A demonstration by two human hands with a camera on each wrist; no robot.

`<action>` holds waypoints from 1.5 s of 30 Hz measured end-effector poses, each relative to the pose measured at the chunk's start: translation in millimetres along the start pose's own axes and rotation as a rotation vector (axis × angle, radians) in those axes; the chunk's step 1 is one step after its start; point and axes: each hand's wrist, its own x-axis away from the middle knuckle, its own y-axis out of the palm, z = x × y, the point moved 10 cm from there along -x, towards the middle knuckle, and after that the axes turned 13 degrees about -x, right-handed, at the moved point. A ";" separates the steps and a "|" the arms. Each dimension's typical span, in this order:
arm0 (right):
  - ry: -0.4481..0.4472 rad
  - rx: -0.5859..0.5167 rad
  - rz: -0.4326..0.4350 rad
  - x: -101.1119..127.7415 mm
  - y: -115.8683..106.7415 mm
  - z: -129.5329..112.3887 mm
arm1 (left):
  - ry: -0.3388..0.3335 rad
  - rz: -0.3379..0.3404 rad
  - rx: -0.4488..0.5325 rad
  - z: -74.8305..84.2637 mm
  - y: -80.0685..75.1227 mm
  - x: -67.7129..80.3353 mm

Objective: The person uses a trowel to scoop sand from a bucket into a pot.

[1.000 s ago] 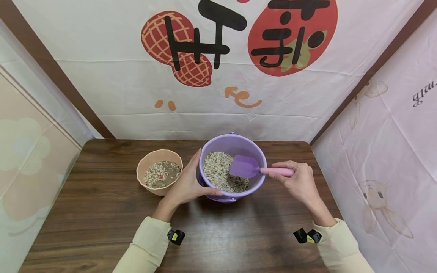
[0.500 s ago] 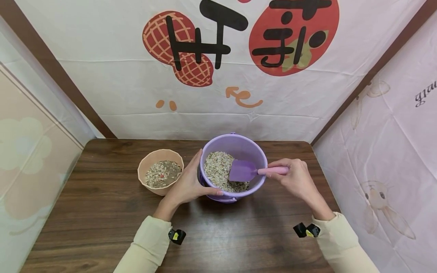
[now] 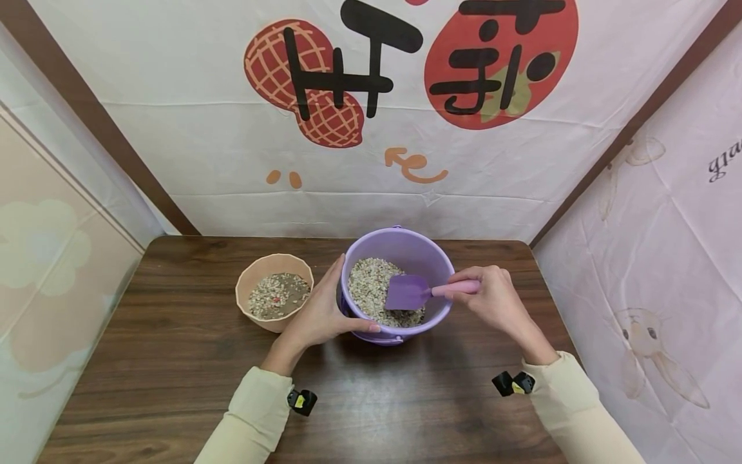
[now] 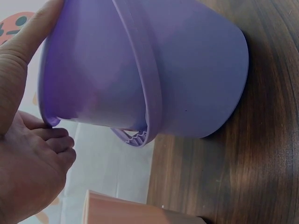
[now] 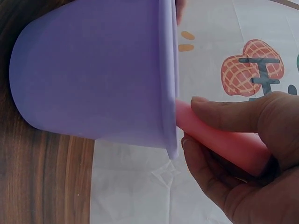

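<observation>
The bucket (image 3: 397,258) of grain stands on the table (image 3: 174,361), clasped at its side by the left hand (image 3: 317,316). The scoop (image 3: 408,293), blade in the grain, is pinched by the right hand (image 3: 493,303). A bowl (image 3: 274,299) sits just beside.

Worktop (image 3: 174,361): dark brown wood grain, rounded far corners. A beige bowl (image 3: 248,289) stands on it left of centre, upright, holding a mix of pale flakes with dark and a few red bits. Behind the worktop hangs a white backdrop (image 3: 174,129), creased, printed with a peanut figure (image 3: 266,58), a red fruit figure (image 3: 556,38), black characters and small orange marks. The right side panel (image 3: 655,270) is pale pink with rabbit drawings. The left side panel (image 3: 52,258) is beige with faint flower shapes.
</observation>
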 end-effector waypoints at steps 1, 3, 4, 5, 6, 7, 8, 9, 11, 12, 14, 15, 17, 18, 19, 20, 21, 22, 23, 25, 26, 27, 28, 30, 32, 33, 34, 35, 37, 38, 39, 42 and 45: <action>0.003 0.000 -0.004 -0.6 1.1 0.3 | -0.001 -0.001 0.002 0.0 0.3 0.0; 0.008 -0.007 -0.013 -1.9 3.6 1.1 | -0.003 -0.002 0.004 -0.4 0.7 -0.1; 0.010 -0.010 -0.020 -2.6 5.2 1.1 | -0.004 -0.003 0.003 -0.6 0.8 -0.1; 0.010 -0.015 -0.026 -3.4 6.8 1.1 | -0.005 -0.003 0.005 -0.7 0.8 0.0; 0.008 -0.015 -0.031 -4.2 8.1 0.8 | -0.005 -0.003 0.005 -0.6 0.8 0.1; 0.009 -0.018 -0.035 -4.8 9.3 0.5 | -0.004 -0.003 0.005 -0.4 0.6 0.1; 0.013 -0.023 -0.039 -5.4 10.4 0.4 | -0.003 -0.002 0.006 -0.4 0.5 0.0; 0.016 -0.026 -0.044 -6.0 11.6 0.2 | -0.003 -0.003 0.007 -0.1 0.4 0.0; 0.024 -0.024 -0.048 -6.9 13.0 -0.1 | -0.002 -0.003 0.009 0.1 0.2 0.0; 0.029 -0.021 -0.049 -7.4 13.5 -0.1 | -0.001 -0.002 0.008 0.2 0.1 0.0; 0.038 -0.018 -0.052 -8.4 14.5 0.2 | -0.001 -0.004 0.008 0.3 0.0 0.1; 0.040 -0.014 -0.053 -8.9 15.1 0.2 | -0.004 -0.006 0.007 0.2 0.0 0.4; 0.039 -0.007 -0.057 -10.0 15.9 0.0 | -0.010 -0.010 0.005 -0.1 0.1 0.6; 0.038 -0.004 -0.059 -10.5 16.2 0.0 | -0.015 -0.011 0.003 -0.5 0.2 0.6; 0.036 -0.002 -0.061 -11.0 16.5 -0.5 | -0.018 -0.013 0.003 -0.8 0.4 0.5; 0.035 -0.003 -0.064 -11.5 17.1 -0.3 | -0.020 -0.014 0.003 -0.8 0.5 0.6; 0.033 -0.001 -0.065 -11.9 17.2 -0.7 | -0.022 -0.016 0.003 -0.8 0.7 0.6; 0.030 0.003 -0.066 -12.4 17.4 -0.6 | -0.020 -0.015 0.003 -0.7 0.6 0.4; 0.030 0.006 -0.066 -12.9 17.5 -0.7 | -0.018 -0.014 0.004 -0.4 0.6 0.3; 0.024 0.022 -0.065 -13.6 17.4 -1.0 | -0.012 -0.010 0.007 0.2 0.5 -0.1; 0.017 0.030 -0.067 -14.1 17.5 -1.2 | -0.009 -0.009 0.009 0.6 0.4 -0.3; 0.006 0.044 -0.066 -14.4 17.2 -1.8 | -0.004 -0.007 0.008 1.1 0.4 -0.4; 0.004 0.049 -0.068 -14.7 17.4 -1.8 | -0.002 -0.004 0.011 1.2 0.4 -0.7; 0.004 0.039 -0.074 -15.1 17.8 -1.6 | -0.002 -0.002 0.013 1.1 0.5 -1.0; 0.009 0.011 -0.081 -15.4 19.1 -0.7 | -0.004 -0.002 0.018 0.5 0.9 -1.0; 0.017 -0.012 -0.084 -15.3 19.8 0.3 | -0.005 -0.002 0.019 0.0 1.1 -1.0; 0.027 -0.035 -0.085 -15.4 20.4 1.2 | -0.010 -0.001 0.022 -0.8 1.3 -1.2; 0.030 -0.052 -0.083 -15.4 20.8 1.7 | -0.011 -0.002 0.022 -1.0 1.4 -1.1; 0.031 -0.085 -0.079 -15.5 22.1 2.5 | -0.008 -0.001 0.022 -0.8 1.3 -0.8; 0.027 -0.095 -0.081 -15.7 23.1 2.6 | -0.009 0.000 0.022 -0.9 1.2 -0.7; 0.024 -0.106 -0.084 -16.0 24.5 2.7 | -0.011 -0.001 0.022 -1.0 1.2 -0.6; 0.011 -0.120 -0.091 -17.4 27.6 2.6 | -0.016 -0.005 0.022 -1.2 1.3 -0.5; 0.003 -0.127 -0.092 -18.7 29.4 2.0 | -0.025 -0.010 0.020 -1.4 1.1 -0.3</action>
